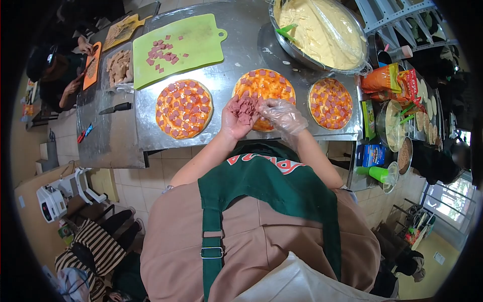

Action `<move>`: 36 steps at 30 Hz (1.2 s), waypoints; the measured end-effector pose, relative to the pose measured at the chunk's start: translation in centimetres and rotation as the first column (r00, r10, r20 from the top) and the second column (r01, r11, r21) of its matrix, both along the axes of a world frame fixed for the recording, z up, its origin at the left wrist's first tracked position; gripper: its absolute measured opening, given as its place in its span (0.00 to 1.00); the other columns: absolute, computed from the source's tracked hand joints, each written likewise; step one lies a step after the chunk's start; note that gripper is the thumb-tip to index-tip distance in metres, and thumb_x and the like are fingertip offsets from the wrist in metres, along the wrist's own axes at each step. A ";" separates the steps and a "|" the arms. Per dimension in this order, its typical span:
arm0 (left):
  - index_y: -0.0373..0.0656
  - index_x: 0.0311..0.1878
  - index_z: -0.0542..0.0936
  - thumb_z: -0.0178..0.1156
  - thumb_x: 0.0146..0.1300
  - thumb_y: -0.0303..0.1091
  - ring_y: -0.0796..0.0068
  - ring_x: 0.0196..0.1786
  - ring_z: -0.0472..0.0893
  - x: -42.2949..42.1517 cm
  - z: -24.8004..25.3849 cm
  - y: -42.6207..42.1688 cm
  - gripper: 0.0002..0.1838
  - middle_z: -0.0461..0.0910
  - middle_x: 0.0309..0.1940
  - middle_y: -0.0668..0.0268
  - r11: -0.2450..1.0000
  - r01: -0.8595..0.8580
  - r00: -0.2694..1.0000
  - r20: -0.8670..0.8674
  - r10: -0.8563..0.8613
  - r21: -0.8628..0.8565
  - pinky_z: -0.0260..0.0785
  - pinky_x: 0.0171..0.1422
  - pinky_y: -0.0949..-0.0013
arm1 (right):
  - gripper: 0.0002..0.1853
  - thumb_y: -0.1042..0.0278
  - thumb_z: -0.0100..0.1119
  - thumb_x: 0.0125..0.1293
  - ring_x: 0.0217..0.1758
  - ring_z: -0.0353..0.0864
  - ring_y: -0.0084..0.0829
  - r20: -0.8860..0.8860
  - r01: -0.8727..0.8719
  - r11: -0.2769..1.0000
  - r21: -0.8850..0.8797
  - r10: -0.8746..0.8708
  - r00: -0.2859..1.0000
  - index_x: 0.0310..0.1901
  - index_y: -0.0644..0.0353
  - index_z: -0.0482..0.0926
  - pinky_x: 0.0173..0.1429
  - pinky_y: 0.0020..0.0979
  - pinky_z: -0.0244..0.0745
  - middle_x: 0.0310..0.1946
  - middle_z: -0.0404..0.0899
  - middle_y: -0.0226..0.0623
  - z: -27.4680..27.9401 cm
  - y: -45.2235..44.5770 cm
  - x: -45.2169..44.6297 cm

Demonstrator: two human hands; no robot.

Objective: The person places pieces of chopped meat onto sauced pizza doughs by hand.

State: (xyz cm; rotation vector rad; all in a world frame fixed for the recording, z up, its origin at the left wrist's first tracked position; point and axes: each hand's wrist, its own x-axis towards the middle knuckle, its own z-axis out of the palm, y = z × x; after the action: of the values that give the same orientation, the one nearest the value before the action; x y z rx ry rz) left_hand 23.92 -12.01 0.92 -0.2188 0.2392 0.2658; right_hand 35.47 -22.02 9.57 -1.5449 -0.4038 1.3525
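Note:
My left hand (232, 121) is bare and cupped, palm up, around a heap of diced ham (246, 109). My right hand (286, 116) wears a clear plastic glove; its fingers are drawn together at the edge of the heap, and what they pinch is hidden. Both hands are over the front part of the middle pizza (274, 83), which has red sauce and ham cubes mostly toward its far side. To the left lies a pizza (184, 109) covered with ham cubes, and to the right a similar, smaller-looking pizza (330, 103).
A green cutting board (201, 45) with ham cubes lies at the back left. Nearby are a knife (115, 108) and a tray of sliced meat (118, 68). A large bowl of dough (322, 30) stands back right. A co-worker (55, 75) cuts on an orange board (92, 68).

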 end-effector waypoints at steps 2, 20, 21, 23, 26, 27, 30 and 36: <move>0.48 0.48 0.71 0.41 0.62 0.41 0.61 0.56 0.67 0.1 0.3 -0.1 0.15 0.70 0.51 0.60 1.000 -0.006 0.991 -0.132 0.004 -0.015 0.62 0.57 0.55 | 0.07 0.66 0.56 0.56 0.26 0.72 0.18 -0.111 0.026 0.999 0.022 -0.024 0.994 0.33 0.61 0.76 0.28 0.18 0.62 0.26 0.75 0.27 -2.1 -0.3 1.2; 0.41 0.43 0.73 0.45 0.59 0.38 0.60 0.49 0.73 -1.4 0.6 0.9 0.14 0.75 0.43 0.58 0.995 -0.051 0.962 -0.272 0.026 -0.084 0.61 0.59 0.57 | 0.14 0.57 0.55 0.52 0.25 0.75 0.32 0.589 -0.049 0.822 -0.567 0.447 0.673 0.24 0.61 0.76 0.32 0.30 0.69 0.23 0.76 0.40 -5.3 -4.8 7.8; 0.41 0.43 0.73 0.45 0.59 0.38 0.60 0.49 0.73 -1.4 0.6 0.9 0.14 0.75 0.43 0.58 0.994 -0.048 0.963 -0.268 0.021 -0.093 0.61 0.59 0.57 | 0.13 0.58 0.58 0.50 0.25 0.75 0.34 0.684 -0.057 0.820 -0.569 0.511 0.521 0.23 0.61 0.76 0.32 0.31 0.69 0.23 0.76 0.41 -5.5 -4.6 7.8; 0.41 0.43 0.73 0.45 0.59 0.37 0.60 0.50 0.73 -1.4 0.5 0.9 0.13 0.75 0.43 0.58 0.994 -0.045 0.964 -0.267 0.017 -0.101 0.61 0.59 0.57 | 0.13 0.57 0.56 0.50 0.28 0.75 0.37 0.721 -0.079 0.796 -0.601 0.582 0.377 0.25 0.60 0.77 0.36 0.33 0.69 0.26 0.76 0.42 -7.0 -4.4 8.4; 0.42 0.42 0.74 0.45 0.59 0.37 0.60 0.50 0.72 -1.4 0.4 0.8 0.13 0.75 0.43 0.58 0.994 -0.042 0.965 -0.263 0.016 -0.096 0.61 0.60 0.57 | 0.12 0.59 0.53 0.50 0.35 0.75 0.40 0.732 -0.100 0.765 -0.636 0.639 0.238 0.27 0.59 0.77 0.41 0.35 0.69 0.30 0.77 0.43 -7.5 -4.4 8.5; 0.42 0.42 0.74 0.45 0.59 0.37 0.60 0.50 0.72 -1.4 0.5 0.8 0.13 0.75 0.43 0.58 0.994 -0.044 0.966 -0.258 0.016 -0.102 0.60 0.60 0.57 | 0.11 0.60 0.51 0.50 0.38 0.75 0.40 0.725 -0.106 0.763 -0.637 0.640 0.253 0.28 0.58 0.78 0.42 0.35 0.69 0.32 0.77 0.42 -7.4 -4.4 8.5; 0.42 0.42 0.74 0.45 0.59 0.37 0.60 0.51 0.72 -1.5 0.6 0.8 0.13 0.75 0.43 0.58 0.993 -0.055 0.966 -0.256 0.027 -0.103 0.60 0.60 0.57 | 0.10 0.63 0.50 0.49 0.38 0.75 0.40 0.773 0.007 0.804 -0.595 0.570 0.280 0.28 0.58 0.78 0.43 0.34 0.69 0.32 0.77 0.43 -7.0 -5.0 8.5; 0.42 0.44 0.73 0.45 0.60 0.38 0.61 0.52 0.71 -1.6 0.6 0.8 0.14 0.74 0.44 0.58 0.993 -0.069 0.969 -0.242 0.044 -0.096 0.59 0.61 0.56 | 0.10 0.63 0.52 0.47 0.35 0.77 0.37 0.812 0.117 0.865 -0.487 0.400 0.424 0.29 0.57 0.78 0.41 0.33 0.70 0.28 0.78 0.40 -7.8 -5.9 8.2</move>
State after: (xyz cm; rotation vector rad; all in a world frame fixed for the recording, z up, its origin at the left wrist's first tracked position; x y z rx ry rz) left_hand 22.35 -11.25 1.48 -0.2968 0.4880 0.3372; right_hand 43.69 -27.96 1.81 -2.7022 -0.9377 0.5823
